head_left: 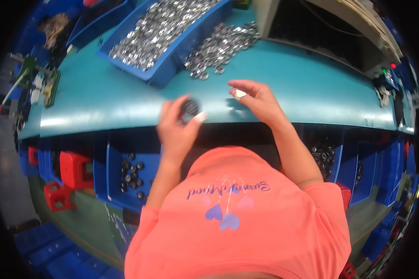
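Note:
My left hand [176, 125] grips a round black cap-like piece [190, 108] between thumb and fingers, just above the front of the teal table [288, 88]. The hand is slightly blurred, and a white covering shows on its thumb tip. To the right, my right hand [258, 100] hovers over the table with its fingers bent loosely and apart. White also covers its thumb tip, and I see no piece held there. Beyond the hands lies a loose pile of small shiny silver round parts [221, 46].
A long blue bin [160, 76] full of similar silver parts stands at the back left. A beige machine housing [267, 21] with a dark opening is at back right. Below the table edge, a blue bin [109, 179] holds black round pieces. Red stools [74, 169] stand lower left.

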`<state>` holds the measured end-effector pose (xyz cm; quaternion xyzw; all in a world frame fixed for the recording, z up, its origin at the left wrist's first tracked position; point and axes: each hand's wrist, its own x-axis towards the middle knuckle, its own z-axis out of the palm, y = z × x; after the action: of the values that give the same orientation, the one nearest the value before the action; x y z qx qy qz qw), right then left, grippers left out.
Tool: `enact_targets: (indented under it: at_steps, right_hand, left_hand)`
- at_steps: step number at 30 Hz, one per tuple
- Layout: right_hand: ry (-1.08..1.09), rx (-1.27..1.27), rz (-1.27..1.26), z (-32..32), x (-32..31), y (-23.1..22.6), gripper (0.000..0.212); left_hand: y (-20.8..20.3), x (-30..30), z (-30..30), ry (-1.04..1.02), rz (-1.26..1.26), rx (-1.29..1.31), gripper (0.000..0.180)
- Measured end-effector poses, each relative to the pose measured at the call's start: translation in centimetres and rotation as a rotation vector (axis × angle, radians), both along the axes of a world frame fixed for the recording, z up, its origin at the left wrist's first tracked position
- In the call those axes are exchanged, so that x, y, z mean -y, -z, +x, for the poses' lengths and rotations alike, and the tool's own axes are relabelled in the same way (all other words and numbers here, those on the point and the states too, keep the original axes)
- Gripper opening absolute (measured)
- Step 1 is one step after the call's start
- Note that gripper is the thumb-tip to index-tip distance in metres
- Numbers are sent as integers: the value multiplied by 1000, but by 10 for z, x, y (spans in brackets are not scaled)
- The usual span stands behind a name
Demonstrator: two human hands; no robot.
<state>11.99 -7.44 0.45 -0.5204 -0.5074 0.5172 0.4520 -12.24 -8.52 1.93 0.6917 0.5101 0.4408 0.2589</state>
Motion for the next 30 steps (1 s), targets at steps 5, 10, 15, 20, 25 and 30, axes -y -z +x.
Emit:
enact_targets:
  at_steps: [5,10,15,20,25,30]
  right_hand:
    - [250,343,121,110,-61,14,34]
    - [438,870,207,173,-140,23,35]
    - [478,1271,218,182,-178,49,35]
    - [587,1145,377,222,-195,69,31]
    - [655,750,498,185,-152,9,30]
    - [291,577,639,108,-102,-20,23]
  left_hand:
    - [16,44,-140,-349,-135,-535,49]
    - [30,97,-214,-496,-397,-758,51]
    - [-1,43,-109,-110,-251,-259,40]
    - [-10,-24,11,351,-120,-134,30]
    - [2,-84,84,547,-298,204,31]
    - [20,-139,124,694,-767,774,47]
